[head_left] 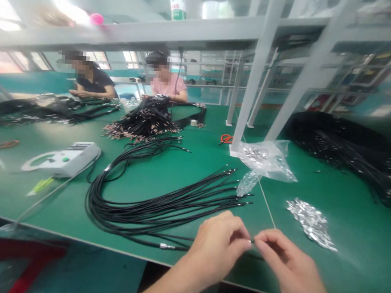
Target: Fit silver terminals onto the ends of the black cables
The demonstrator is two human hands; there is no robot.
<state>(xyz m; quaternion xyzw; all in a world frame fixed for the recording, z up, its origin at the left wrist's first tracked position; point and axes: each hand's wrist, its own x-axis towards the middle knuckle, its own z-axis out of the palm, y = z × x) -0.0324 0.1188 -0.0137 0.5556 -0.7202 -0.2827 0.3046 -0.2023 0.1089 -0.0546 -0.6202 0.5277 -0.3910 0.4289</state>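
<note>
My left hand (pixel 220 244) is closed in a pinch on a black cable (pixel 183 248) near the front edge of the table. A tiny bright metal piece shows at its fingertips. Close beside it, my right hand (pixel 289 262) pinches something small and dark, mostly covered by the fingers. The two sets of fingertips almost meet. On the cable left of my left hand sits a silver metal connector (pixel 167 247). Behind my hands lies a curved bundle of black cables (pixel 151 206) with metal-tipped ends. A pile of small silver metal parts (pixel 310 223) lies beyond my right hand.
A clear plastic bag (pixel 273 158) of metal parts lies by the white shelf post (pixel 253 79). Orange-handled scissors (pixel 226 139) are beside it. A white device (pixel 70 159) stands left. More black cables (pixel 349 148) are heaped right. Two people sit across the green table (pixel 194 160).
</note>
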